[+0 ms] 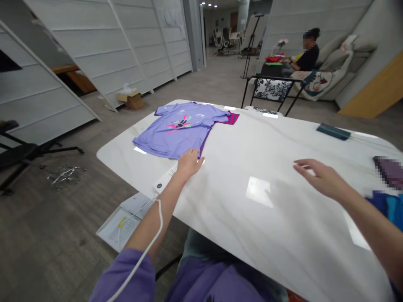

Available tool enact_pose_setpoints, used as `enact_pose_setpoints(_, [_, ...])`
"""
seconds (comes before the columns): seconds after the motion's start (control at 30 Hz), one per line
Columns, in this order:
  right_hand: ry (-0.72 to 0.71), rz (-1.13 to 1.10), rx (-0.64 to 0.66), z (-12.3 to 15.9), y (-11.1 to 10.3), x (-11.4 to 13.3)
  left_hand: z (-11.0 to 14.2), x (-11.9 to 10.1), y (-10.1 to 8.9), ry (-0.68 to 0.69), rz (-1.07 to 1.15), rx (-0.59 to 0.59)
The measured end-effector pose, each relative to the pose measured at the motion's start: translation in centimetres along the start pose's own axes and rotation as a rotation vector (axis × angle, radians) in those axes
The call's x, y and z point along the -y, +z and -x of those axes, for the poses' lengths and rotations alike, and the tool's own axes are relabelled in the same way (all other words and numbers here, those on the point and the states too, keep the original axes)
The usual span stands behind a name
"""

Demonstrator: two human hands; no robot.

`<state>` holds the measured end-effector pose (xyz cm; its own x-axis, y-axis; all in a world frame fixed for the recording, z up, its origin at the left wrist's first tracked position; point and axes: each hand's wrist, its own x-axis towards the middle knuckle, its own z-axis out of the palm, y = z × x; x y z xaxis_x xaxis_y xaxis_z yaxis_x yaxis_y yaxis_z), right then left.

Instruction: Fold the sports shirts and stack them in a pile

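A lilac sports shirt (179, 130) with a pink and black print lies flat on the far left part of the white table (258, 167); a striped purple-pink sleeve (231, 118) sticks out at its right. My left hand (189, 162) rests at the shirt's near hem, fingers bent over the edge of the cloth. A white device (163, 181) with a cable lies just under that wrist. My right hand (317, 177) hovers over bare tabletop to the right, fingers stretched out and holding nothing.
A dark flat case (333, 131) lies at the table's far right, blue cloth (388, 206) at the right edge. Papers (124, 220) lie on the floor by the near-left edge. A black chair (19, 153) stands left. A person (307, 54) sits on a sofa beyond.
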<state>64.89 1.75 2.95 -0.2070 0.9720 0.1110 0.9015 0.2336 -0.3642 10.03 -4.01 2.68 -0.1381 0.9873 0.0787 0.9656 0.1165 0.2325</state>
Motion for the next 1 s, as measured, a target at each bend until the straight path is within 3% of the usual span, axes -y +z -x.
enact_pose_setpoints(0.1, [-0.135, -0.07, 0.194, -8.8, 6.3, 10.0, -1.2, 3.1, 1.4, -0.094, 0.008, 0.025])
enact_pose_setpoints(0.2, [-0.193, -0.127, 0.226, -17.5, 12.1, 17.3, -2.6, 4.3, 2.2, -0.156, 0.03, 0.008])
enact_pose_setpoints(0.3, [-0.19, -0.108, 0.197, -25.8, 16.4, 22.7, -3.9, 5.3, 2.7, -0.253, 0.064, -0.044])
enact_pose_setpoints(0.4, [-0.171, -0.048, 0.093, -32.9, 18.8, 26.2, -4.9, 6.4, 3.1, -0.32, 0.059, -0.047])
enact_pose_setpoints(0.53, [-0.138, -0.001, 0.016, -39.5, 20.6, 27.9, -5.3, 7.6, 3.3, -0.233, 0.015, -0.024])
enact_pose_setpoints(0.67, [-0.119, 0.013, 0.048, -42.9, 21.9, 27.2, -5.2, 7.7, 2.7, -0.184, 0.008, -0.096])
enact_pose_setpoints(0.83, [-0.147, -0.017, -0.002, -43.9, 21.7, 26.0, -4.9, 7.2, 1.0, -0.174, 0.055, -0.201])
enact_pose_setpoints(1.0, [-0.191, -0.043, -0.117, -43.2, 19.2, 25.6, -4.2, 6.7, -1.3, -0.168, 0.176, -0.365])
